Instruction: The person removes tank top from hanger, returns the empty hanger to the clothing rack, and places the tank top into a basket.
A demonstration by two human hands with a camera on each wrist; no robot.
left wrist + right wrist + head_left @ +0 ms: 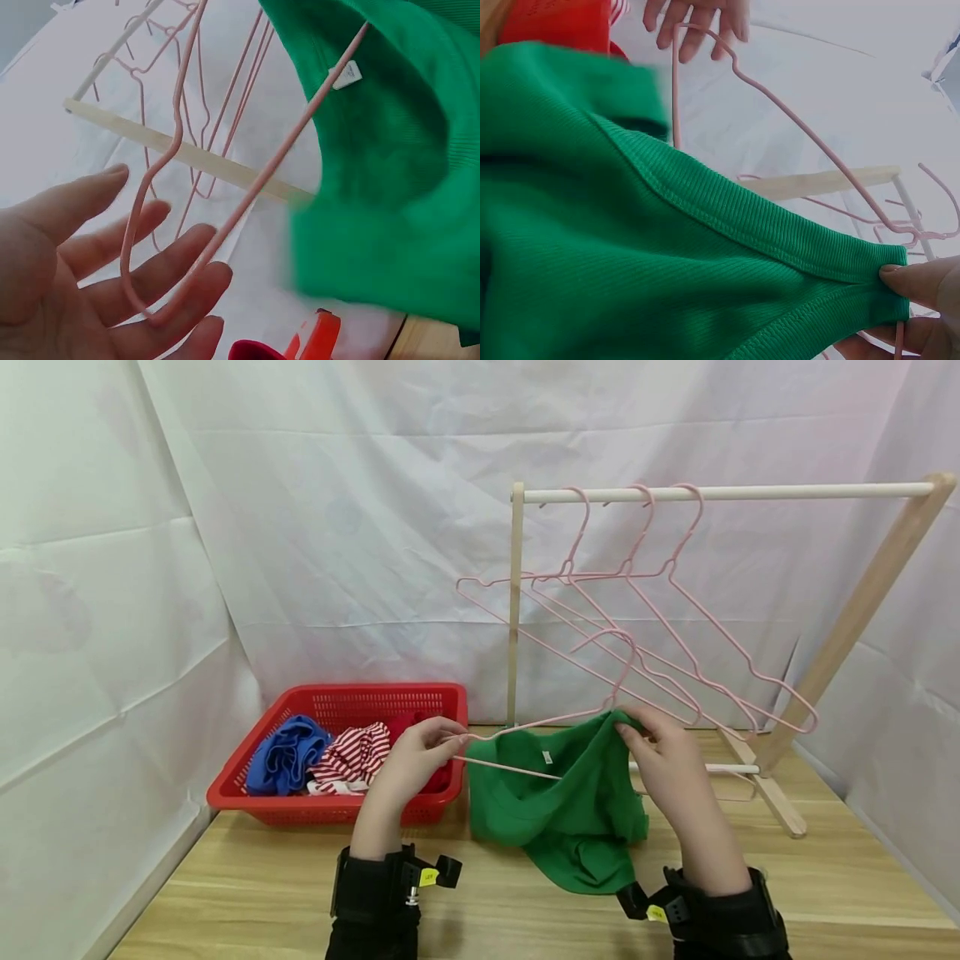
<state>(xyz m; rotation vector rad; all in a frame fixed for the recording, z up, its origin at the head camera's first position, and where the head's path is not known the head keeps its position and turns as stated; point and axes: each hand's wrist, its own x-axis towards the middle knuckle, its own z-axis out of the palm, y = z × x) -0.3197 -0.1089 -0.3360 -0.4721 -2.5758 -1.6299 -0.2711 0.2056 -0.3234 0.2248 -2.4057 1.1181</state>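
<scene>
My right hand pinches a shoulder strap of a green tank top between thumb and fingers. One side of a pink clothes hanger runs inside that strap, and its hook rises above the shirt. The hanger's other end lies bare across the fingers of my left hand, with the thumb apart from it. In the right wrist view the strap's ribbed edges are stretched taut toward my thumb. The shirt's lower part hangs in loose folds, and a small white label shows inside the neck.
A wooden rack with a white rail stands at the back right, and three pink hangers hang from it. On the left is a red basket with a blue cloth and a red-striped cloth. Everything stands on a wooden table.
</scene>
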